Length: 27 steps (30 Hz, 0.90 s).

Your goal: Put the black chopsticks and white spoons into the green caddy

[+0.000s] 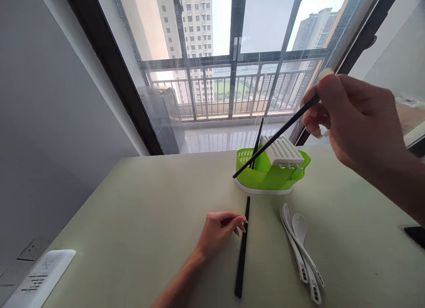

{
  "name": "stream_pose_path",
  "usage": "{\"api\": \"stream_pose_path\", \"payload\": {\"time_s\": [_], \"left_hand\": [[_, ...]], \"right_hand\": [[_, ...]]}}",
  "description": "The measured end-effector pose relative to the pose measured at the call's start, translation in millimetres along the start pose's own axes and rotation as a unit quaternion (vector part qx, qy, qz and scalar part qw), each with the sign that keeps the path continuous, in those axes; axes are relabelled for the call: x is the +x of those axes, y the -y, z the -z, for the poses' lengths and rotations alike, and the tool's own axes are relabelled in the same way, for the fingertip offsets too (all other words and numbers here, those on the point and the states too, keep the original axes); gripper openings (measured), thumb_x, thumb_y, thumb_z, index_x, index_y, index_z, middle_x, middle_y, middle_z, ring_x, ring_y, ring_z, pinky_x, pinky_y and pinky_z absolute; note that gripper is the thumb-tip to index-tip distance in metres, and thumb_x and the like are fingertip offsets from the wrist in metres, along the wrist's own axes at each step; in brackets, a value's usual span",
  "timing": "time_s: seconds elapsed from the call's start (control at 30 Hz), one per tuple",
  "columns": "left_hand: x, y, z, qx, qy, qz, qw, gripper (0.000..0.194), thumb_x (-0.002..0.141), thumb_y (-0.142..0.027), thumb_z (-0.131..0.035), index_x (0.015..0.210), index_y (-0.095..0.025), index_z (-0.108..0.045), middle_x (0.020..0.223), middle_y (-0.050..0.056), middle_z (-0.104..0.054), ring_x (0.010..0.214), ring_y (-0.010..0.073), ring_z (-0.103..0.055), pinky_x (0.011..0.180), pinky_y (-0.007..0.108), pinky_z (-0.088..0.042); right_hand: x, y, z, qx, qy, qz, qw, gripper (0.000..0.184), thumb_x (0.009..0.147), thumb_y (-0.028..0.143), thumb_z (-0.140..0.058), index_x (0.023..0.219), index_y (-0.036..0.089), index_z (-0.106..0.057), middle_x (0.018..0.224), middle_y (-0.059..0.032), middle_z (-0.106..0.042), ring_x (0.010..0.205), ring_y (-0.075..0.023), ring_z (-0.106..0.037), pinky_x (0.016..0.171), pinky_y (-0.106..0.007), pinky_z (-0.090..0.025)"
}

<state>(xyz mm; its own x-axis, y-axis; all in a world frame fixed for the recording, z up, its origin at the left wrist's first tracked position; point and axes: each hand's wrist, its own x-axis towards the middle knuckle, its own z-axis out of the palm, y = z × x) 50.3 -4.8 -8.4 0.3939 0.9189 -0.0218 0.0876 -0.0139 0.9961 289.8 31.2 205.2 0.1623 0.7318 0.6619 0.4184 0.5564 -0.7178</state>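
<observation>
My right hand is raised at the right and pinches one black chopstick by its top end; the stick slants down to the left across the green cutlery holder. Another black chopstick stands upright inside the holder, beside its white slotted insert. My left hand rests on the table with fingers curled, its fingertips touching black chopsticks that lie flat pointing away from me. Two or three white spoons lie to the right of them.
The pale green table stands against a large window with a balcony railing beyond. A white flat device lies at the near left corner. A dark object sits at the right edge. A grey wall runs along the left.
</observation>
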Motion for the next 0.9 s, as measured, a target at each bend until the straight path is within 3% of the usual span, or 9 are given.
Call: {"api": "stream_pose_path", "payload": {"time_s": [0.1, 0.17, 0.27, 0.37, 0.5, 0.9], "left_hand": [[0, 1, -1.1, 0.018, 0.000, 0.006, 1.000, 0.034, 0.091, -0.045, -0.067, 0.087, -0.014, -0.080, 0.073, 0.006, -0.074, 0.060, 0.0118, -0.061, 0.061, 0.022, -0.050], [0, 2, -1.8, 0.022, -0.003, 0.010, 1.000, 0.033, 0.091, -0.044, -0.066, 0.087, -0.014, -0.079, 0.071, 0.005, -0.073, 0.060, 0.0117, -0.060, 0.060, 0.021, -0.049], [0, 1, -2.5, 0.030, -0.005, 0.017, 0.999, 0.034, 0.092, -0.044, -0.065, 0.087, -0.014, -0.079, 0.069, 0.004, -0.072, 0.059, 0.0115, -0.059, 0.059, 0.021, -0.048], [-1, 2, -2.8, 0.044, -0.002, 0.020, 0.999, 0.035, 0.093, -0.045, -0.063, 0.088, -0.014, -0.078, 0.069, 0.004, -0.071, 0.058, 0.0113, -0.059, 0.059, 0.021, -0.047], [-1, 3, -2.8, 0.063, -0.002, 0.018, 0.998, 0.036, 0.093, -0.046, -0.062, 0.087, -0.015, -0.078, 0.068, 0.003, -0.070, 0.058, 0.0114, -0.059, 0.058, 0.021, -0.047], [-1, 4, -2.3, 0.077, 0.005, 0.008, 0.997, 0.037, 0.095, -0.047, -0.059, 0.089, -0.015, -0.077, 0.070, 0.003, -0.072, 0.057, 0.0115, -0.060, 0.056, 0.021, -0.046]], "right_hand": [[18, -1, 0, -0.050, -0.084, 0.064, 0.993, 0.033, 0.098, 0.049, -0.054, 0.074, 0.030, -0.063, 0.063, 0.0008, -0.042, 0.051, -0.0163, -0.043, 0.048, -0.032, -0.033], [24, -4, -2, -0.091, -0.095, 0.072, 0.989, 0.033, 0.099, 0.050, -0.051, 0.073, 0.032, -0.063, 0.061, 0.0010, -0.041, 0.049, -0.0170, -0.043, 0.048, -0.033, -0.034], [28, -18, -10, -0.164, -0.028, 0.044, 0.985, 0.036, 0.100, 0.053, -0.046, 0.075, 0.034, -0.064, 0.058, 0.0012, -0.047, 0.049, -0.0180, -0.048, 0.053, -0.035, -0.040], [29, -41, -23, -0.241, 0.039, 0.027, 0.969, 0.040, 0.101, 0.049, -0.046, 0.074, 0.028, -0.066, 0.051, 0.0020, -0.055, 0.047, -0.0170, -0.056, 0.064, -0.036, -0.046], [30, -69, -39, -0.270, 0.102, 0.004, 0.958, 0.040, 0.101, 0.047, -0.047, 0.076, 0.023, -0.067, 0.046, 0.0035, -0.057, 0.048, -0.0170, -0.060, 0.067, -0.032, -0.046], [32, -100, -54, -0.311, 0.166, -0.023, 0.935, 0.040, 0.101, 0.043, -0.045, 0.082, 0.020, -0.072, 0.050, 0.0007, -0.059, 0.055, -0.0184, -0.061, 0.068, -0.030, -0.043]]}}
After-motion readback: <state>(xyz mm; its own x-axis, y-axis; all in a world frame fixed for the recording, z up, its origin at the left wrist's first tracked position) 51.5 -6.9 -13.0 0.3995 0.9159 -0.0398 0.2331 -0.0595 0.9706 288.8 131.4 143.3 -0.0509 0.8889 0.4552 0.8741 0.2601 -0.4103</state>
